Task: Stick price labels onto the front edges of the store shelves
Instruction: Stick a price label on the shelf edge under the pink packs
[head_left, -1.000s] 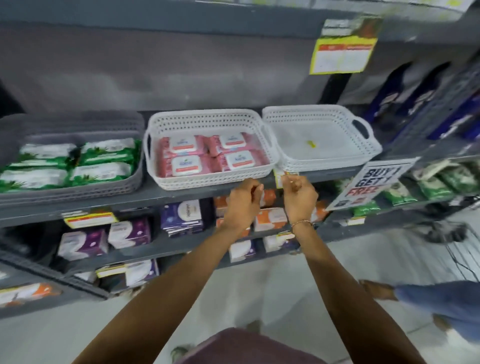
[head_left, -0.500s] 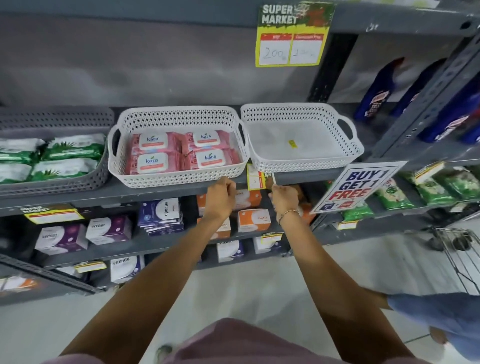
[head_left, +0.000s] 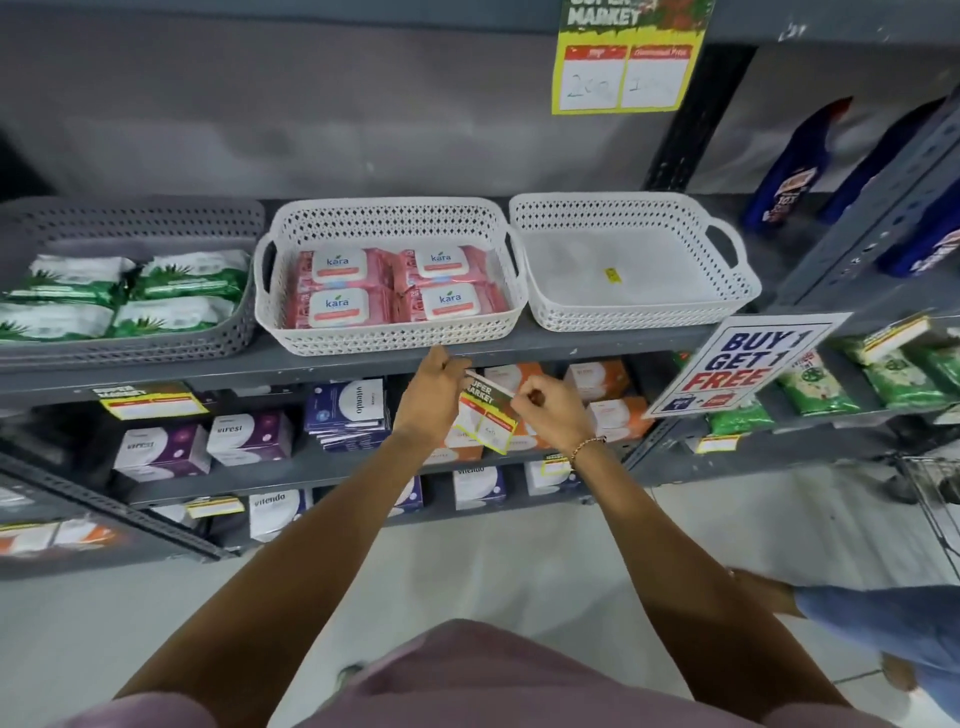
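A yellow-edged price label (head_left: 485, 415) with green, red and white panels hangs tilted between my two hands, just below the grey shelf's front edge (head_left: 571, 345). My left hand (head_left: 434, 389) pinches its upper left corner, with its fingertips up against the shelf edge. My right hand (head_left: 545, 408) is closed on the label's right side. Above the hands stands a white basket (head_left: 291, 332) of pink wipe packs.
An empty white basket (head_left: 634, 317) and a grey basket (head_left: 228, 332) of green packs flank it. A "Buy 1 Get 1 Free" sign (head_left: 737, 371) hangs at right. Price labels (head_left: 150, 402) sit on other edges. Another person's leg (head_left: 878, 608) is at lower right.
Both hands have come down from the shelf edge, and the label now hangs lower and more tilted between them. The view has shifted a little to the right.
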